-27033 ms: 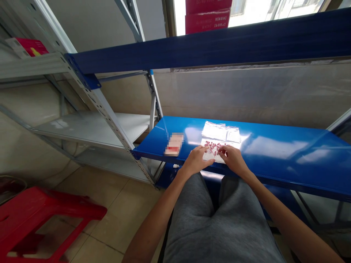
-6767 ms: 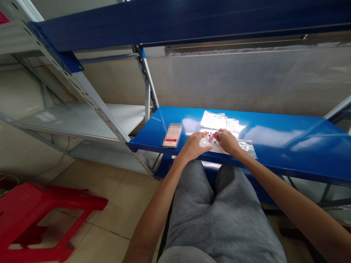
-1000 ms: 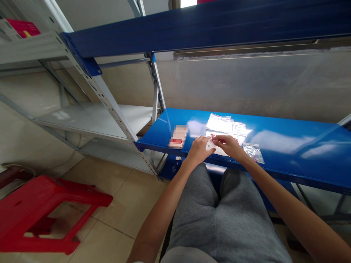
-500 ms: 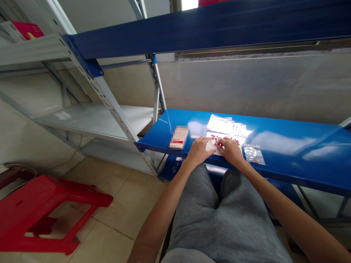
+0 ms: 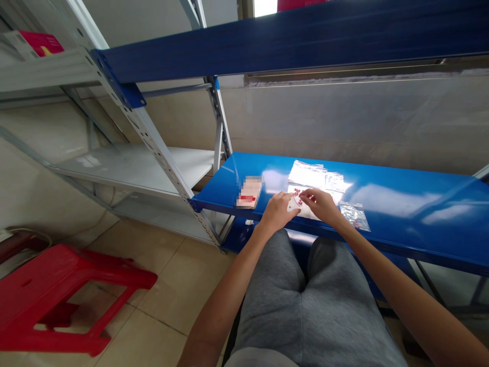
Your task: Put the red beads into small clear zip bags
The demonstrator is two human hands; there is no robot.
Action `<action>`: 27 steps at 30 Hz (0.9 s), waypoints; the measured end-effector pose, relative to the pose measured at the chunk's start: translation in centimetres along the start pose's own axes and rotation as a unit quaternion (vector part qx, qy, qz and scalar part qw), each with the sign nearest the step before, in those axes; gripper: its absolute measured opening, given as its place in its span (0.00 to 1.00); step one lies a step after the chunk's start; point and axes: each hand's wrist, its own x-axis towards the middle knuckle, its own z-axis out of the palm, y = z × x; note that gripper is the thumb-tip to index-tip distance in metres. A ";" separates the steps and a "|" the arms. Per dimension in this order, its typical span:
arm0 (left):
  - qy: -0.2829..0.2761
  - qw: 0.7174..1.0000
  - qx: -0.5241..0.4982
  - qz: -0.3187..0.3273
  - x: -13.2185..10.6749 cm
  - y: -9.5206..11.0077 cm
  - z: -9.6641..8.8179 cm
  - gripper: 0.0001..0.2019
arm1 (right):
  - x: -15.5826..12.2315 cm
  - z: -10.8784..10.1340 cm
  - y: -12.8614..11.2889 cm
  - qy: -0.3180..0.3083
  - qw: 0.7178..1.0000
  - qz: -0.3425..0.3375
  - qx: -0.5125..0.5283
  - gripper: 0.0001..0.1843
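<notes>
Both my hands rest at the front edge of a blue metal shelf [image 5: 401, 204]. My left hand [image 5: 278, 211] holds a small clear bag [image 5: 293, 203] by its edge, fingers curled. My right hand [image 5: 322, 205] pinches at the bag's mouth, where small red pieces [image 5: 298, 199] show; I cannot make out what sits between the fingertips. Under the hands lies a white sheet [image 5: 311, 210] with more red pieces. A filled clear bag [image 5: 354, 215] lies just right of my right hand.
A stack of empty clear bags [image 5: 311, 174] lies behind the hands. A phone [image 5: 248, 192] lies on the shelf to the left. A dark blue beam [image 5: 290, 41] crosses overhead. Grey racking [image 5: 133, 176] stands at the left, a red plastic stool [image 5: 64, 295] on the tiled floor.
Over the last second my right hand dipped down onto the white sheet and has come back up to the bag's mouth. My left hand stayed in place.
</notes>
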 end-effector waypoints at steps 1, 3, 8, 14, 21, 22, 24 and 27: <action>0.001 1.000 0.003 -0.004 0.0 0.0 0.0 0.24 | 0.0 0.3 0.3 0.012 0.999 0.001 -0.034 0.10; 0.002 1.000 0.006 -0.008 0.0 -0.1 -0.1 0.25 | 0.0 1.0 0.9 0.012 0.996 -0.014 -0.085 0.09; 0.005 1.000 0.008 -0.003 -0.1 -0.2 -0.1 0.23 | 0.0 2.1 1.3 -0.017 0.990 -0.023 -0.137 0.09; 0.004 1.000 -0.001 -0.003 -0.1 -0.1 -0.6 0.23 | 0.3 1.4 0.5 0.011 0.996 -0.020 -0.083 0.09; -0.002 1.000 -0.015 -0.007 0.0 0.2 -0.7 0.24 | 0.7 0.2 -1.5 -0.030 0.992 -0.024 0.118 0.16; -0.001 1.000 -0.015 -0.007 0.0 0.2 -0.7 0.24 | 0.7 0.0 -1.6 -0.038 0.991 -0.026 0.125 0.17; 0.000 1.000 -0.014 -0.009 0.0 0.2 -0.7 0.23 | 0.7 -0.3 -1.4 -0.040 0.991 -0.024 0.123 0.19; 0.004 1.000 -0.014 -0.010 0.0 0.2 -0.8 0.23 | 0.5 -0.4 -0.5 -0.001 0.999 -0.006 0.051 0.15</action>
